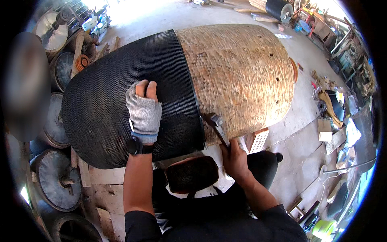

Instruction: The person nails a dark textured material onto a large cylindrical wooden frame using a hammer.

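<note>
A large drum [242, 76] lies across the space before me, its right part covered in rough tan, wood-like material. Black ribbed sheet [105, 105] wraps its left part, ending in a straight edge near the middle. My left hand [145, 109], in a grey glove with two bare fingertips, rests on the black sheet. Its fingers are curled; whatever they may hold is hidden. My bare right hand [235, 159] grips the handle of a hammer [217, 123], whose metal head is at the drum's lower side, just right of the sheet's edge.
A dark padded stool [192, 174] is between my legs. A perforated brick [258, 140] sits under the drum's right side. Round-ended rollers [58, 179] line the left. Another black-covered drum [278, 9] lies far right. Scraps, wood and a cardboard box [324, 130] litter the right floor.
</note>
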The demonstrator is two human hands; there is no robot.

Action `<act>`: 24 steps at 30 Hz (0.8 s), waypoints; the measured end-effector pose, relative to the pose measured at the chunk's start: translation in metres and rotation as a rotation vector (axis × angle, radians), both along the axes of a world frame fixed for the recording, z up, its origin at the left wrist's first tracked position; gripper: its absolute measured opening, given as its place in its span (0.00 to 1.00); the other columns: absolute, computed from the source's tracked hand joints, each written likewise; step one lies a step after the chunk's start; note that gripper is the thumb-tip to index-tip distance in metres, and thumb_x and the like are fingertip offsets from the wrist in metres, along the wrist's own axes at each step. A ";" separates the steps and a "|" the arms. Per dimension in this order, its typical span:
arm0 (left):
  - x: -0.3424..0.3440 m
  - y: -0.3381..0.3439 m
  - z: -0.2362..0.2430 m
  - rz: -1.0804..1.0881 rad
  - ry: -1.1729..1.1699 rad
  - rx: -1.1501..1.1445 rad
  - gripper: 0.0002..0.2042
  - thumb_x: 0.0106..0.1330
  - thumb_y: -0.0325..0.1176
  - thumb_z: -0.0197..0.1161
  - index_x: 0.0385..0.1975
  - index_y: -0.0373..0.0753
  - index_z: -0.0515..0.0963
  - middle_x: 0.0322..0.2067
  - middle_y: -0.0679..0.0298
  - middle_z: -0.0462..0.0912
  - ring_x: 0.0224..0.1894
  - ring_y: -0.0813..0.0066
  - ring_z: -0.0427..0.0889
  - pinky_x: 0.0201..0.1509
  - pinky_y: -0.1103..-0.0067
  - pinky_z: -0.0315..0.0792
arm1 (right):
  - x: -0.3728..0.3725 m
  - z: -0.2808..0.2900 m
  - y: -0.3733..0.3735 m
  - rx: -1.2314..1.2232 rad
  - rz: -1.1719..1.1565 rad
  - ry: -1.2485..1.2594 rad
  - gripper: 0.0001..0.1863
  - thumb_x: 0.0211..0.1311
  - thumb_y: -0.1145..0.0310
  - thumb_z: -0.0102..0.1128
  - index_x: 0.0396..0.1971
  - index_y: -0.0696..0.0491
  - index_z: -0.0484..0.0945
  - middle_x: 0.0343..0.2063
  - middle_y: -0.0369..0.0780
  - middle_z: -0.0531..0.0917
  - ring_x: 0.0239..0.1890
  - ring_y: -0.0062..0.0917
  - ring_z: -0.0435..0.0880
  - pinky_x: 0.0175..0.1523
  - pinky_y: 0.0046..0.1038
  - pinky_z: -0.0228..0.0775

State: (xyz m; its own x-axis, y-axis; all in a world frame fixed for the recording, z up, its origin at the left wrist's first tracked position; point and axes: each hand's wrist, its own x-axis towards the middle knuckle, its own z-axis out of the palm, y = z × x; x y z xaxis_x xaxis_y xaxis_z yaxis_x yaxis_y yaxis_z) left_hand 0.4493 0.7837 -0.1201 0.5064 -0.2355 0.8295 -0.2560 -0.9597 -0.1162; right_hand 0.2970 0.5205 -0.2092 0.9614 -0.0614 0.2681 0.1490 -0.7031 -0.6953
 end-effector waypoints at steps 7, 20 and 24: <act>-0.034 -0.030 0.006 -0.176 0.088 -0.140 0.17 0.54 0.19 0.65 0.44 0.38 0.73 0.41 0.56 0.73 0.39 0.59 0.78 0.39 0.68 0.77 | -0.016 -0.042 0.006 0.606 0.055 0.249 0.15 0.70 0.62 0.55 0.37 0.60 0.67 0.20 0.51 0.77 0.21 0.35 0.79 0.30 0.39 0.70; -0.079 -0.088 -0.046 -0.434 0.383 -0.453 0.22 0.58 0.20 0.65 0.54 0.35 0.71 0.39 0.52 0.81 0.42 0.59 0.83 0.46 0.68 0.77 | -0.024 -0.014 -0.009 0.353 0.019 0.123 0.11 0.67 0.68 0.57 0.38 0.59 0.67 0.22 0.55 0.76 0.28 0.55 0.78 0.29 0.43 0.67; -0.077 -0.088 -0.035 -0.436 0.490 -0.510 0.24 0.55 0.19 0.66 0.54 0.34 0.70 0.39 0.53 0.81 0.43 0.61 0.83 0.46 0.69 0.77 | -0.019 -0.006 -0.009 0.323 0.017 0.079 0.12 0.66 0.69 0.58 0.40 0.60 0.68 0.22 0.55 0.77 0.29 0.55 0.79 0.30 0.43 0.69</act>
